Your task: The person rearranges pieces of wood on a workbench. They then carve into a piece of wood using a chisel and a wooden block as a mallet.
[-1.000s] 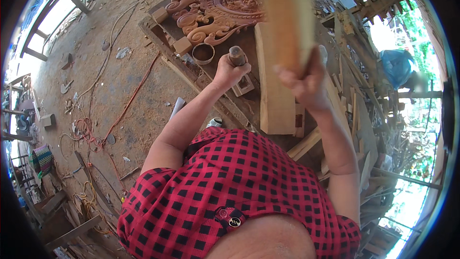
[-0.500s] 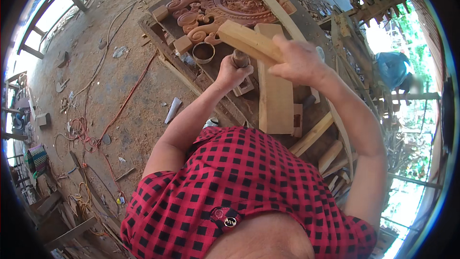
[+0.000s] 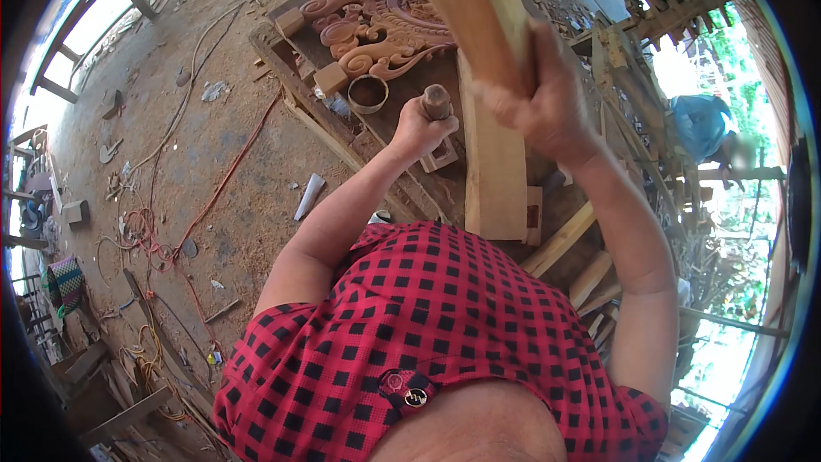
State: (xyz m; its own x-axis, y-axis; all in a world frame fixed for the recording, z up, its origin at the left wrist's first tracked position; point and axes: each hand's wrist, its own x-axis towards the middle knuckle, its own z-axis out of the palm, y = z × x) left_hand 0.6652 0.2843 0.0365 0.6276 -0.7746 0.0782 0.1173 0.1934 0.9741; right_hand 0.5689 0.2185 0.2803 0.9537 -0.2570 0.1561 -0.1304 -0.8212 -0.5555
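Note:
My left hand is closed around the wooden handle of a chisel, whose butt end points up; its blade is hidden below the fist. My right hand grips a thick, pale wooden mallet, raised and slightly blurred, apart from the chisel. Under the right hand lies a squared pale timber on the dark workbench. Close by the left fist is a small wooden block with a square opening.
A carved reddish wood panel lies across the bench's far side, partly covered by the mallet. A round bowl stands near its edge. Wood offcuts lie at right. Cables and shavings cover the floor at left.
My right hand has lifted the mallet up and away from the chisel's butt, turning it more upright. The left hand stays nearly in place, still around the chisel.

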